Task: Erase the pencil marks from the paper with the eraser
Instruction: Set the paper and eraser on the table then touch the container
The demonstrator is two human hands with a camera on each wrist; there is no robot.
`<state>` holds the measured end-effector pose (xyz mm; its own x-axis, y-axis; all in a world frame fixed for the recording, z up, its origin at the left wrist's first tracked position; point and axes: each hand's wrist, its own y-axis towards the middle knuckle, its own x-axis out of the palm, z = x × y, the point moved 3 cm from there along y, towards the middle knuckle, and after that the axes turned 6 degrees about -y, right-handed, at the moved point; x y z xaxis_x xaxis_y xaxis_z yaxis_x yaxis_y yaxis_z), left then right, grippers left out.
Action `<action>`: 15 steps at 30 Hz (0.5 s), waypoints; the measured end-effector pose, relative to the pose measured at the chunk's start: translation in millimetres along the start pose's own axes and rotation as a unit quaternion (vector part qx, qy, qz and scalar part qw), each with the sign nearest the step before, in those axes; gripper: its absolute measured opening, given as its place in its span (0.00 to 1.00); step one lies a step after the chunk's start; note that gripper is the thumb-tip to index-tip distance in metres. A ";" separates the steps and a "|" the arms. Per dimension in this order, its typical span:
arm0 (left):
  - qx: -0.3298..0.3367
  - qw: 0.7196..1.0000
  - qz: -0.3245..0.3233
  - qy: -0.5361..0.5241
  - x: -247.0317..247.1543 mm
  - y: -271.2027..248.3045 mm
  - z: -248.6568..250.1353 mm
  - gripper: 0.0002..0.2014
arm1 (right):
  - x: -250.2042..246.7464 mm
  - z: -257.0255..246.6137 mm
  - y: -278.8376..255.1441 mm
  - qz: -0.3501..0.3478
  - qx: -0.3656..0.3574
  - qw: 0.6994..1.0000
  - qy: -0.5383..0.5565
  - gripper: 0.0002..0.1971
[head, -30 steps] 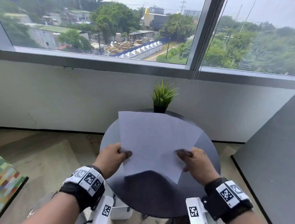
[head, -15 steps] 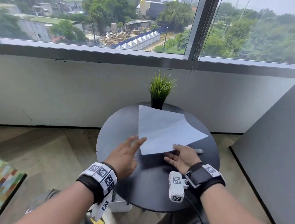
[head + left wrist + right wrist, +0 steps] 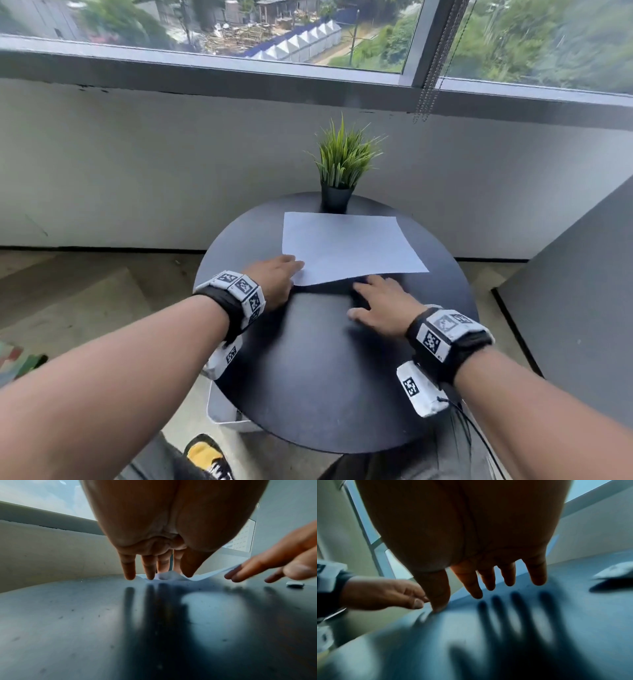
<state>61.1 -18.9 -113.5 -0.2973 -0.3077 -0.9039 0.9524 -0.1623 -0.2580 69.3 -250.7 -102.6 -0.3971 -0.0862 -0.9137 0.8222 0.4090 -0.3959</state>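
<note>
While the paper (image 3: 346, 245) lies flat, left hand (image 3: 274, 282) and right hand (image 3: 380, 308) spread open, gripping nothing.

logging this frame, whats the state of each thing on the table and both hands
paper: lying on the table, near edge lifted
eraser: lying on the table, untouched
left hand: fingers straight, tips at the paper's near corner
right hand: fingers spread, empty, over the table
plant: upright
table: bears all

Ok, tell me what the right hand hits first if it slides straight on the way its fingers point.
Probably the paper: the right hand lies flat on the table, fingers aimed at the sheet's lifted near edge. It might slip underneath; depth is unclear.
</note>
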 end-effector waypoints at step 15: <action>-0.165 0.986 0.019 -0.007 22.2 -31.4 -26.8 0.46 | 30.0 -52.2 -31.8 -0.043 -0.187 0.974 -0.117 0.39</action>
<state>26.4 4.4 -134.6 -0.2594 -0.3208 -0.9109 0.9321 0.1636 -0.3230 10.0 -218.8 -112.6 -0.3188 -0.3220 -0.8914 0.5668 0.6890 -0.4516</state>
